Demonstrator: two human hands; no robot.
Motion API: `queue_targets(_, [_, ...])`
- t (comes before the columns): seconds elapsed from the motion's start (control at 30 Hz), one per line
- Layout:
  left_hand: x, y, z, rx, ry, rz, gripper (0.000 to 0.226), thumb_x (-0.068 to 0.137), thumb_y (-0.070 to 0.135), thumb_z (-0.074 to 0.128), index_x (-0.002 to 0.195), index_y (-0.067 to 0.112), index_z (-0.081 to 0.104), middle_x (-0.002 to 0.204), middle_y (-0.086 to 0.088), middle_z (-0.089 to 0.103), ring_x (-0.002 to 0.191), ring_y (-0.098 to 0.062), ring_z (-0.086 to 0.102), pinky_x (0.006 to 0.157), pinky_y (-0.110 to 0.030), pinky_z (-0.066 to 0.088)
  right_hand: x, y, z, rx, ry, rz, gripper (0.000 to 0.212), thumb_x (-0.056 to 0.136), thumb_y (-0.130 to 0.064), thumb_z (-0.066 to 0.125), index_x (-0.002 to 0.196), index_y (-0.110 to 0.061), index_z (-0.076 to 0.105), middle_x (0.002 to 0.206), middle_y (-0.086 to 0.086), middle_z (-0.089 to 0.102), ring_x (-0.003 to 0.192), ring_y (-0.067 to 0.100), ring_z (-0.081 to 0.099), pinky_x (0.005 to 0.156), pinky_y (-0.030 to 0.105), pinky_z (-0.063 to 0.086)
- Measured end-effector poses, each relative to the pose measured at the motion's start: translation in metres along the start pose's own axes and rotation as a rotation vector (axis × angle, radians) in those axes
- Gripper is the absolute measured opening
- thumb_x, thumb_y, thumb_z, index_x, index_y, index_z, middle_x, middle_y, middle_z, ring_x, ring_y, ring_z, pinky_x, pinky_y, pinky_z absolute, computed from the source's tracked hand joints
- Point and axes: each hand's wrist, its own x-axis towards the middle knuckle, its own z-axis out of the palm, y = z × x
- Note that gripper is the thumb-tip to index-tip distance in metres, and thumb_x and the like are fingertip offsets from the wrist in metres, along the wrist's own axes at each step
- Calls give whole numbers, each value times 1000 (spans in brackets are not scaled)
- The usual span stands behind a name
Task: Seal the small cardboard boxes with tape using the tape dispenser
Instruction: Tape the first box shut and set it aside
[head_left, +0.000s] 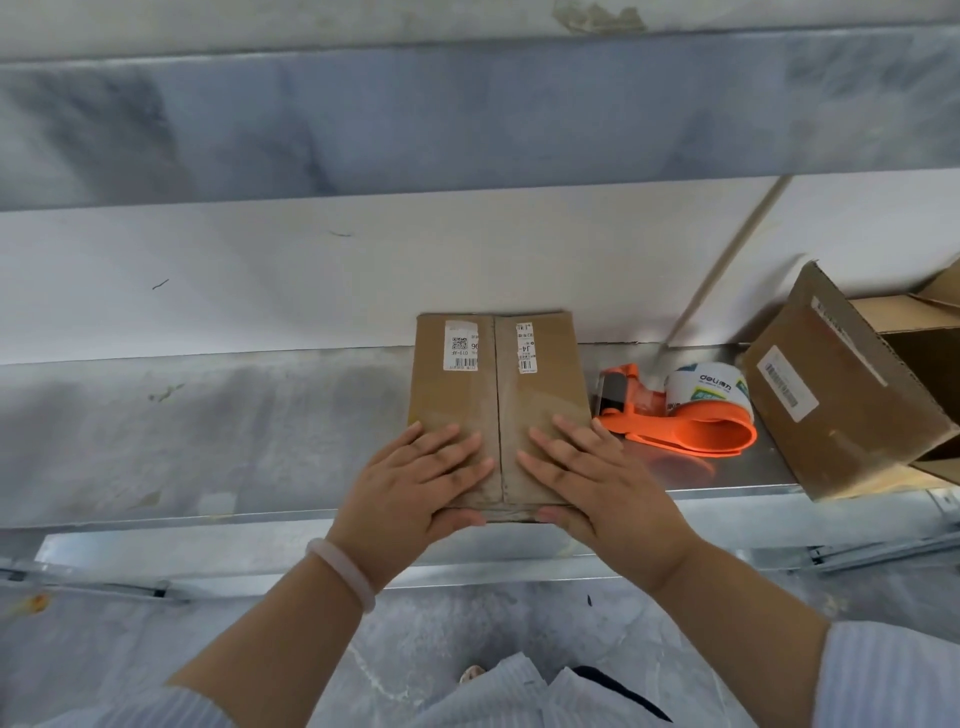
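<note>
A metal shelf (208, 441) carries everything here, with a white wall (260, 270) behind its back edge. Toward the right end of the shelf a bigger open cardboard box (831, 395) sits tilted, its flaps up and a white label on its side. Between that box and the small one lies the orange tape dispenser (680, 415) on its side, loaded with a white roll of tape (709, 392), its cutting end pointing at the small box. Nothing lies on the small box's top but the hands.

The small cardboard box (496, 384) stands near the middle of the shelf, reaching from the front edge almost to the back edge, its two top flaps meeting in a centre seam, white labels at the far end. The left hand (415, 488), with a pale bracelet (340, 571) on the wrist, lies flat and spread on the left flap at the near end. The right hand (587, 483) lies flat and spread on the right flap, just beside the dispenser but not touching it. Both thumbs hook over the box's near edge.
</note>
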Motion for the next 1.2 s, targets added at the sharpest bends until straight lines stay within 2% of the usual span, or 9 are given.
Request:
queue_targets(0.23, [-20, -22, -5, -121, -139, -88, 65, 98, 58, 38, 146, 15, 43, 155, -3, 38, 145, -20, 32, 108, -43, 44, -7, 16, -9, 0, -41, -104, 53, 105, -46, 30, 145, -14, 44, 152, 2, 41, 146, 19, 28, 122, 37, 14])
queue_targets(0.4, [-20, -15, -12, -228, -154, -132, 56, 103, 50, 32, 150, 20, 36, 159, 2, 30, 149, -15, 21, 116, -36, 33, -7, 10, -16, 93, -110, -36, 50, 105, -38, 32, 150, -17, 36, 159, -2, 30, 150, 17, 16, 123, 32, 8])
queue_targets(0.57, [-4, 24, -17, -585, 28, -670, 75, 92, 56, 51, 153, 34, 13, 163, 15, 8, 148, -2, 9, 118, -22, 16, -7, -34, -19, 577, -15, 577, 78, 90, -56, 51, 155, -39, 12, 160, -27, -5, 146, -6, 1, 119, 24, 15])
queue_targets(0.7, [10, 39, 2, -803, 52, -983, 101, 84, 51, 66, 154, 40, -5, 144, 3, 42, 129, -17, 47, 107, -42, 45, 12, -60, -8, 815, 197, 954, 87, 86, -36, 71, 154, -38, 16, 153, -15, 31, 138, 3, 34, 113, 27, 34])
queue_targets(0.77, [10, 38, 4, -816, 47, -988, 93, 91, 39, 63, 155, 35, -6, 134, 4, 46, 120, -14, 51, 102, -36, 48, 15, -60, -8, 810, 191, 949, 80, 91, -31, 66, 154, -36, 17, 151, -13, 36, 137, 4, 37, 115, 30, 34])
queue_targets(0.9, [12, 44, -3, -872, 53, -1014, 76, 100, 18, 51, 155, 25, -1, 130, 13, 41, 109, 2, 49, 82, 2, 38, 11, -57, -9, 812, 152, 919, 64, 100, -24, 50, 152, -39, 16, 155, -13, 32, 140, 1, 28, 120, 29, 24])
queue_targets(1.0, [9, 48, -5, -1062, 125, -1057, 68, 102, 11, 45, 154, 32, 6, 128, 25, 41, 104, 16, 50, 77, 2, 41, 8, -61, -11, 857, 181, 938, 55, 104, -23, 42, 145, -50, 17, 153, -17, 33, 138, -2, 29, 120, 27, 23])
queue_targets(1.13, [12, 43, -15, -1095, 103, -1071, 59, 103, 22, 43, 152, 39, 14, 130, 26, 43, 107, 13, 49, 76, 2, 41, 13, -56, -14, 892, 159, 972, 55, 102, -31, 46, 149, -46, 22, 151, -13, 38, 138, 2, 34, 119, 32, 27])
queue_targets(1.2, [11, 41, -18, -882, 46, -985, 64, 99, 37, 47, 150, 44, 9, 150, 12, 33, 133, -3, 39, 99, -6, 35, 14, -54, -16, 843, 116, 966, 68, 93, -45, 59, 149, -49, 22, 157, -12, 28, 142, 4, 28, 120, 38, 26])
